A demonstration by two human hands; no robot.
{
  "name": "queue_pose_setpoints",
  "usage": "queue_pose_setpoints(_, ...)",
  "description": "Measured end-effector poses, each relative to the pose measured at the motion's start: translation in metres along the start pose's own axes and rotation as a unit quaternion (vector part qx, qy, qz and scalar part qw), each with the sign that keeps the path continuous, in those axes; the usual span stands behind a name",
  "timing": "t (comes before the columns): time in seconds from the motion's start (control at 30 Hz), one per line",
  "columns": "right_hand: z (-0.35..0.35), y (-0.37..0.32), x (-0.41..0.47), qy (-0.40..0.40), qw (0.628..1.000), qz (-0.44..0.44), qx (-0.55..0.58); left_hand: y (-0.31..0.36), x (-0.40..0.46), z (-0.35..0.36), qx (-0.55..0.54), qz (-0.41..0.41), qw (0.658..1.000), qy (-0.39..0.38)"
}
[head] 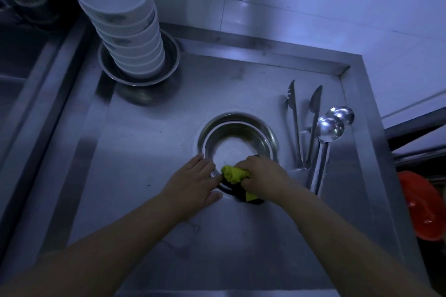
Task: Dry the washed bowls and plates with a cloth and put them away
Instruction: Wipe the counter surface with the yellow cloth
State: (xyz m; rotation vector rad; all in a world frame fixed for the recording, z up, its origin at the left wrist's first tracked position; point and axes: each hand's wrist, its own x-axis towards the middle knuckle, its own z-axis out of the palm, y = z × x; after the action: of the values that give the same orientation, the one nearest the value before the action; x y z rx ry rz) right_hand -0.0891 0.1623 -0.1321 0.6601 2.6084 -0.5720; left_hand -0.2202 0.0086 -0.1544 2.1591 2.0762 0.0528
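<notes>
L hand [193,179] lies flat, fingers straight, pressing the near-left rim of the steel bowl [255,128] on the steel counter [149,142]. R hand [261,177] is clenched round a yellow-green & black cloth [233,173], bunched betw. the two hands at the bowl's near rim. Bowl holds nothing but the cloth edge. Right of R fingers: 1 pair tongs [304,125], 2 ladles [330,128], lying flat. Far right: 1 orange item [420,205], unclear what. Beyond L fingers, far: stack of approx. 8 white bowls [125,26] nested in 1 steel basin [169,65].
</notes>
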Motion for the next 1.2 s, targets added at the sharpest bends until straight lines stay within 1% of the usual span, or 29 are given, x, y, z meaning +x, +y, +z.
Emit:
queue_pose_setpoints(0.07,-0.012,-0.003,-0.018,0.075,0.992,0.031,0.094,-0.006,-0.010,-0.003,-0.005,-0.006,0.999,0.031)
queue_pose_setpoints(0.1,-0.018,-0.007,-0.027,0.129,0.979,0.055,0.148,-0.011,-0.018,-0.004,-0.011,-0.025,0.998,0.058)
queue_pose_setpoints(0.17,-0.025,-0.020,-0.035,0.219,0.937,0.089,0.259,-0.024,-0.037,-0.007,-0.019,-0.093,0.989,0.111)
queue_pose_setpoints(0.2,-0.025,-0.032,-0.035,0.237,0.923,0.087,0.290,-0.030,-0.047,-0.008,-0.022,-0.135,0.982,0.126)
queue_pose_setpoints(0.23,-0.020,-0.044,-0.032,0.239,0.921,0.067,0.299,-0.036,-0.057,-0.010,-0.027,-0.176,0.975,0.134)
queue_pose_setpoints(0.27,-0.010,-0.058,-0.028,0.230,0.929,0.032,0.287,-0.041,-0.064,-0.012,-0.032,-0.209,0.967,0.141)
queue_pose_setpoints(0.3,0.005,-0.074,-0.023,0.205,0.947,-0.010,0.246,-0.045,-0.069,-0.013,-0.038,-0.237,0.960,0.146)
queue_pose_setpoints(0.33,0.022,-0.091,-0.019,0.172,0.969,-0.048,0.168,-0.048,-0.073,-0.013,-0.046,-0.260,0.953,0.149)
queue_pose_setpoints(0.37,0.040,-0.105,-0.014,0.151,0.983,-0.072,0.072,-0.050,-0.075,-0.014,-0.057,-0.281,0.946,0.151)
queue_pose_setpoints(0.4,0.055,-0.113,-0.008,0.147,0.986,-0.084,-0.002,-0.053,-0.077,-0.015,-0.073,-0.300,0.939,0.153)
queue_pose_setpoints(0.43,0.061,-0.116,0.003,0.155,0.984,-0.084,-0.035,-0.055,-0.079,-0.015,-0.087,-0.316,0.932,0.155)
queue_pose_setpoints(0.53,0.052,-0.111,0.059,0.182,0.980,-0.070,-0.039,-0.064,-0.085,-0.014,-0.105,-0.339,0.922,0.155)
queue_pose_setpoints(0.67,0.013,-0.095,0.144,0.184,0.980,0.003,-0.079,-0.081,-0.098,-0.013,-0.111,-0.364,0.912,0.156)
queue_pose_setpoints(0.77,-0.004,-0.090,0.178,0.191,0.979,0.057,-0.049,-0.095,-0.118,-0.011,-0.113,-0.385,0.899,0.173)
queue_pose_setpoints(0.83,-0.002,-0.097,0.180,0.194,0.978,0.073,-0.024,-0.102,-0.132,-0.013,-0.116,-0.401,0.889,0.189)
queue_pose_setpoints(0.93,0.016,-0.125,0.162,0.194,0.979,0.047,-0.043,-0.108,-0.148,-0.019,-0.120,-0.417,0.874,0.220)
queue_pose_setpoints(1.03,0.039,-0.164,0.139,0.181,0.981,-0.019,-0.073,-0.110,-0.161,-0.027,-0.117,-0.421,0.866,0.243)
queue_pose_setpoints(1.1,0.055,-0.192,0.123,0.168,0.981,-0.065,-0.070,-0.110,-0.174,-0.030,-0.102,-0.421,0.863,0.259)
queue_pose_setpoints(1.2,0.079,-0.225,0.094,0.146,0.978,-0.137,-0.057,-0.107,-0.197,-0.035,-0.087,-0.446,0.847,0.277)
